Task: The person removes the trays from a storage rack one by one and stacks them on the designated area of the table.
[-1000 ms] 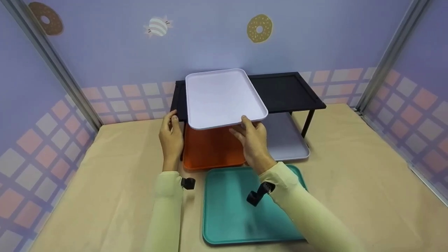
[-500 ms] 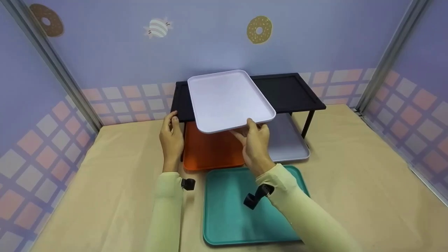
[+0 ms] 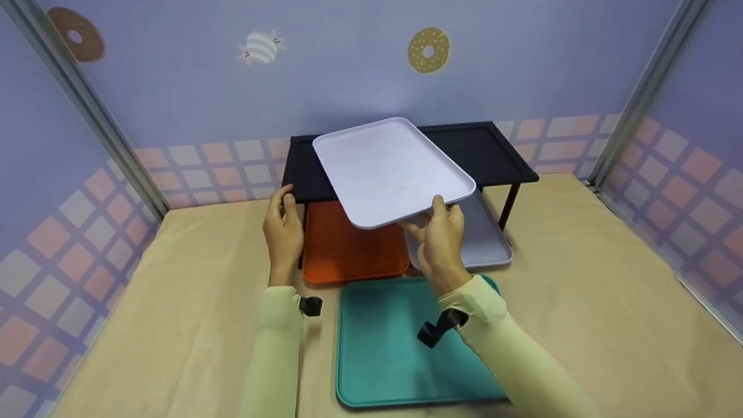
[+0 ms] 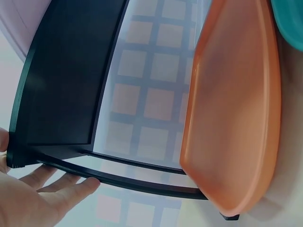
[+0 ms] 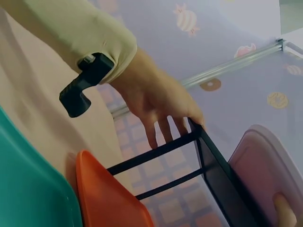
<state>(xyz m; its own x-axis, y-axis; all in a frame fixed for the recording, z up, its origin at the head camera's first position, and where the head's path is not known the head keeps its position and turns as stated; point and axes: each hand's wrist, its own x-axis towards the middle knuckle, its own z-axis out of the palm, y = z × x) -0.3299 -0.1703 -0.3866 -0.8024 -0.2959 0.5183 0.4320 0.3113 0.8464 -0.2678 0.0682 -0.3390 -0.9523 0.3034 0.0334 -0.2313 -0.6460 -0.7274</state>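
Note:
My right hand (image 3: pixel 439 223) pinches the near right corner of a pale white tray (image 3: pixel 389 168), thumb on its rim and fingers beneath. The tray hangs tilted over the left half of a low black shelf (image 3: pixel 493 152). In the right wrist view the thumb (image 5: pixel 284 210) presses the tray's (image 5: pixel 258 165) edge. My left hand (image 3: pixel 284 223) rests with fairly straight fingers against the shelf's front left corner; its fingers (image 4: pixel 52 194) lie along the shelf's lower rail (image 4: pixel 142 182). That hand (image 5: pixel 161 106) also shows in the right wrist view.
Beneath the shelf lie an orange tray (image 3: pixel 348 247) on the left and a grey tray (image 3: pixel 484 235) on the right. A teal tray (image 3: pixel 377 348) lies on the tan tabletop in front of them. Patterned walls close in the back and both sides.
The white tray has swung its near end to the right and slid off the shelf's left part, my right hand moving with it. The left hand has stayed at the shelf corner.

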